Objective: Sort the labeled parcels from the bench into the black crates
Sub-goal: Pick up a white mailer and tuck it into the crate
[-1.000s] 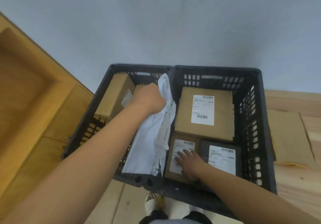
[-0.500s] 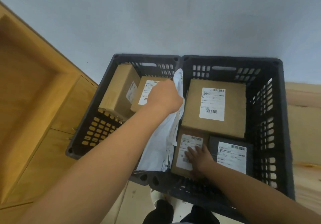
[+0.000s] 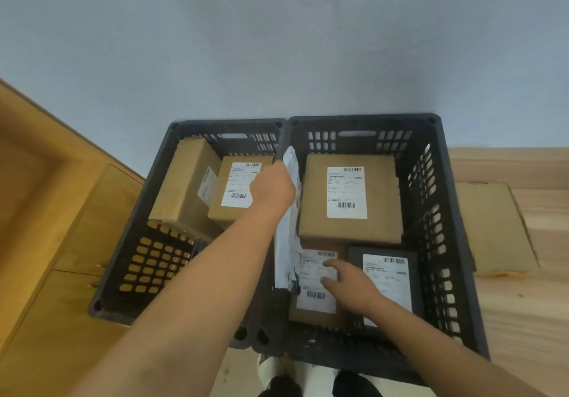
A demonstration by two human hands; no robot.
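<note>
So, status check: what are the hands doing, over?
Left hand grips mailer, standing at left wall of right crate. Right hand flat on small box. Nothing in the way.

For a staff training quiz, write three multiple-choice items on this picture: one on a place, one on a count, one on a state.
1. Where does the dark parcel lie?
A. On the floor
B. In the right crate
C. On the wooden bench

2. How many brown boxes lie in the left crate?
A. None
B. Two
C. Four

3. What is the left hand doing?
A. Hanging empty
B. Lying flat on a label
C. Gripping the white bag

Answers:
1 B, since it sits within that crate's walls, on the near side.
2 B, since two show there, side by side.
3 C, since the hand is closed round the bag's upper part.
</note>
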